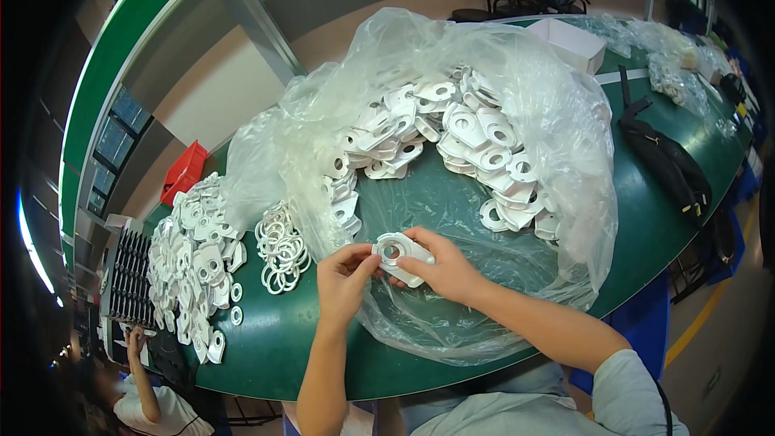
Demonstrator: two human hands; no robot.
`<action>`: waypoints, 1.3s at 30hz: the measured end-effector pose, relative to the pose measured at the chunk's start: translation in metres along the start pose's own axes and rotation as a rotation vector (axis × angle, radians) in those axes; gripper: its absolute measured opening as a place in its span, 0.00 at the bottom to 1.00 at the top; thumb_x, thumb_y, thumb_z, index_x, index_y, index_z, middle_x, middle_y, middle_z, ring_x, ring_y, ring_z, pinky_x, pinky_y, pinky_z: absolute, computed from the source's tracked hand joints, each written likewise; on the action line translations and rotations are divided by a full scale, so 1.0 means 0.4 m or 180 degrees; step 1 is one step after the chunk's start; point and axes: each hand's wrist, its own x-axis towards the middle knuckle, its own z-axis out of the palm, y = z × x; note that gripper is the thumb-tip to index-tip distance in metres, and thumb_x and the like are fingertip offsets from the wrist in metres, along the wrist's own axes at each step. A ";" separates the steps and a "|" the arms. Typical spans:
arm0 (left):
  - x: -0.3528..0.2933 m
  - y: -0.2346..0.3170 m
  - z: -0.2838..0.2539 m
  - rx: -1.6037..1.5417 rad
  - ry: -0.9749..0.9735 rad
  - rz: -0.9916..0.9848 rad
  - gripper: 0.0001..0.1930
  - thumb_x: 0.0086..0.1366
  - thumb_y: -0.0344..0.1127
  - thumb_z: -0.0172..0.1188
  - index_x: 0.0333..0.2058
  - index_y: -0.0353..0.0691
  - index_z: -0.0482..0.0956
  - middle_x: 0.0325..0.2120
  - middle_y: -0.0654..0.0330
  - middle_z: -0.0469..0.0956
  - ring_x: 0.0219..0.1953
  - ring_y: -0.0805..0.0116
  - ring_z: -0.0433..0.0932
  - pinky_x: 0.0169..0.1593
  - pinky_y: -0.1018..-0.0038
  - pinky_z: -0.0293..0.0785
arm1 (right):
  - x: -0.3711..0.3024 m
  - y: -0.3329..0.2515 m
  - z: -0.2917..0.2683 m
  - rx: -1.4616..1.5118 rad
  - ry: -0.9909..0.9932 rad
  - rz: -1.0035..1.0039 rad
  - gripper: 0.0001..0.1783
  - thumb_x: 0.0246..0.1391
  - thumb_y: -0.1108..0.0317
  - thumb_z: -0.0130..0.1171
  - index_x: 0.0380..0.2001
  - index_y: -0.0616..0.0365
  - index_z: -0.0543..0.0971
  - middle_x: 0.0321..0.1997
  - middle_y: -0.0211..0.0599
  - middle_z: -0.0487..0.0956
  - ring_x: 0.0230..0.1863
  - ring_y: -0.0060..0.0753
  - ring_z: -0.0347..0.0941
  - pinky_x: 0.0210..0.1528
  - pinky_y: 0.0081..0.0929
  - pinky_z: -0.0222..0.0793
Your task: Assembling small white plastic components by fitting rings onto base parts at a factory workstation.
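Both my hands are closed on one white plastic part [410,270], a flat plate with a round collared hole. At its left edge, by the ring around the hole, my left hand [341,276] pinches it between thumb and fingers. My right hand [442,265] grips the wider right end, its thumb on top. Whether the ring is a separate piece cannot be made out. Beneath my hands lies a clear plastic bag [476,337], spread open on the green table [270,363]. Inside the bag, similar white plates [472,131] are heaped in an arc beyond my hands.
Left of the bag lie a pile of white rings [282,249] and a large heap of white parts [192,246]. A red bin [186,171] and a rack of dark parts [131,276] stand farther left, near another person [153,408]. A black bag [668,160] lies right; a white box [569,44] stands behind.
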 end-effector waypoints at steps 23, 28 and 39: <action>-0.021 0.025 0.009 0.1080 -0.0184 0.0744 0.05 0.56 0.26 0.60 0.30 0.30 0.79 0.24 0.58 0.77 0.27 0.75 0.75 0.31 0.80 0.70 | -0.021 -0.060 0.016 -0.0980 -0.0065 0.0337 0.13 0.57 0.65 0.53 0.31 0.65 0.78 0.22 0.34 0.77 0.21 0.22 0.74 0.23 0.17 0.69; -0.028 0.012 0.043 0.0942 -0.0030 0.0474 0.05 0.57 0.26 0.60 0.32 0.30 0.77 0.24 0.61 0.76 0.27 0.77 0.73 0.31 0.83 0.68 | -0.022 -0.046 0.015 -0.0730 0.0153 0.0407 0.16 0.57 0.62 0.52 0.27 0.65 0.77 0.18 0.32 0.75 0.17 0.19 0.72 0.18 0.19 0.65; -0.010 0.025 -0.012 0.0413 -0.0713 -0.0424 0.18 0.49 0.23 0.66 0.40 0.32 0.71 0.31 0.60 0.78 0.31 0.76 0.77 0.34 0.80 0.74 | -0.006 -0.010 -0.002 0.0093 -0.0010 0.0740 0.17 0.63 0.62 0.42 0.33 0.64 0.75 0.25 0.32 0.76 0.26 0.20 0.72 0.26 0.19 0.67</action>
